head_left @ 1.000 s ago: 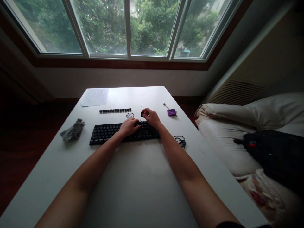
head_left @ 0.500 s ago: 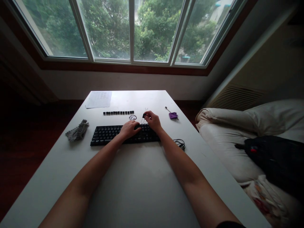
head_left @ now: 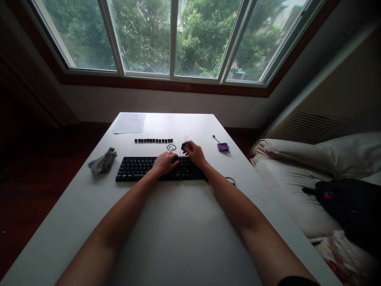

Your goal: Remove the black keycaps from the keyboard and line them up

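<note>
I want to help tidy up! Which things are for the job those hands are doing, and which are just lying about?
Seem part of the job:
black keyboard
row of small black pieces, probably keycaps
wire tool in the right grip

Seem just lying about:
paper
gray cloth
purple cloth
black bag on the sofa

Head view: faces forward, down over table (head_left: 178, 230) toward window (head_left: 145, 39).

keyboard (head_left: 135, 167) partly hidden by hands (head_left: 163, 163) (head_left: 195, 153), paper (head_left: 129, 123) illegible, black bundle (head_left: 351, 202) cut off at right
</note>
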### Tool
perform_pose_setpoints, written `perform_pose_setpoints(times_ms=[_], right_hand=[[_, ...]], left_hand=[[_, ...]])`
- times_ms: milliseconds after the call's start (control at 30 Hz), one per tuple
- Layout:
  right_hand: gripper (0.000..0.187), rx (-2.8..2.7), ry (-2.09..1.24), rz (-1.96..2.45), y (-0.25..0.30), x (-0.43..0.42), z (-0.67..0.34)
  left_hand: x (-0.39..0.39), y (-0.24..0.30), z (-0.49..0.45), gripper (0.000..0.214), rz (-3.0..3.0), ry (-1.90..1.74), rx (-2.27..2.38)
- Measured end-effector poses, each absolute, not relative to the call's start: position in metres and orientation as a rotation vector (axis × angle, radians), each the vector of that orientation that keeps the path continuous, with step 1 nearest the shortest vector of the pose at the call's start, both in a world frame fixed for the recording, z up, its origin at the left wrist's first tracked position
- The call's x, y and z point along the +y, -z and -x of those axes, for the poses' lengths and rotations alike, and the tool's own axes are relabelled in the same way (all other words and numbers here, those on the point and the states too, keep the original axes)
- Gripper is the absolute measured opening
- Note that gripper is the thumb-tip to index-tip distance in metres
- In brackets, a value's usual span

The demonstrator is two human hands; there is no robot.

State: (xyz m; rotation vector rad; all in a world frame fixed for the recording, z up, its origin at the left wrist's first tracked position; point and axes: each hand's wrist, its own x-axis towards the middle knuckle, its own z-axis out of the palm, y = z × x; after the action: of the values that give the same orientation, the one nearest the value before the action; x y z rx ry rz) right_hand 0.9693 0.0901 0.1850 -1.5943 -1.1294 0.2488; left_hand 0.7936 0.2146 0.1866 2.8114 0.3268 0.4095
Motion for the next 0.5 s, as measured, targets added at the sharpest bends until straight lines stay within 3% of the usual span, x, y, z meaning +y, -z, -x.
perform_pose_setpoints(times_ms=[500], right_hand=[[0.021, -1.35, -0.092, 1.803, -0.192, 0.08, -0.963]], left_hand=[[0.212, -0.184, -0.796, 0.035, -2.842, -0.411, 0.311]])
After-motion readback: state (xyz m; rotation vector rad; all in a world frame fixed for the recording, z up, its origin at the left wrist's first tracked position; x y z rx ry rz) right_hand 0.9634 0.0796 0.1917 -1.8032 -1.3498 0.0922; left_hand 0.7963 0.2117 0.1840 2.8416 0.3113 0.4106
